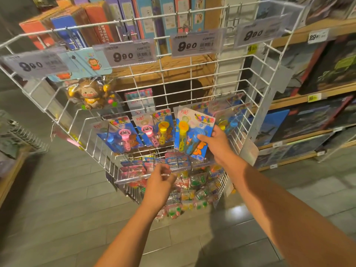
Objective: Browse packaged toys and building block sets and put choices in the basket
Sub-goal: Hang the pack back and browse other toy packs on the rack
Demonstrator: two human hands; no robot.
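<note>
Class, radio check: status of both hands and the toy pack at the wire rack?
Right hand grips blue carded bubble-wand pack. Left hand at lower small packets, grip unclear. Pack at white wire rack; no basket seen.

Open floor below and left; wire rack rails, price tags and hanging toy packs crowding ahead.

White wire rack with grey price tags printed in black. Blister card in the right grip: blue backing, yellow and blue wands, orange bear. Cards left of that grip: blue, with pink and yellow wands. Above those, a brown monkey toy with yellow details. Floor: grey tile.
</note>
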